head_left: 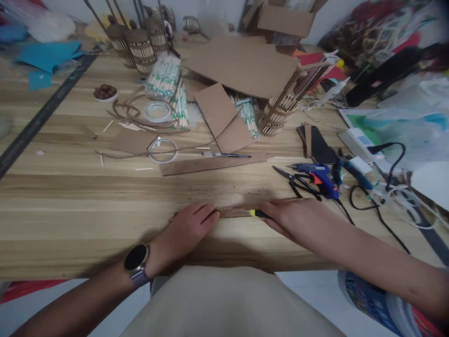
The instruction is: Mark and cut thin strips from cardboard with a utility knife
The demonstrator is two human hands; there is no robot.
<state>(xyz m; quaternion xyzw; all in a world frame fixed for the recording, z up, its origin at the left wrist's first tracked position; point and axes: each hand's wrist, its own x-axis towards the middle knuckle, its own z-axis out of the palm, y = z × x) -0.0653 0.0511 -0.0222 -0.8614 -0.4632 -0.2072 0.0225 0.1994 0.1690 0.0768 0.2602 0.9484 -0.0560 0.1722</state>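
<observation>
A narrow brown cardboard strip (233,213) lies on the wooden table close to my body. My left hand (196,224) presses on its left part, fingers bent together and covering that end. In my right hand (280,216) is a craft knife (257,213) with a black and yellow handle, its thin metal tip pointing left over the strip. My right fingers are closed around the handle and hide its back part. A longer cardboard strip (213,164) lies just beyond my hands, with a pen (228,155) by its far edge.
To the right are black scissors (303,182), a blue glue gun (321,178) and loose cables. Farther back lie tape rolls (157,112), bundles of wrapped sticks (164,77), cardboard sheets (242,65) and a bowl of brown beads (105,92). Small stick-and-cardboard lanterns (140,49) stand at the back left.
</observation>
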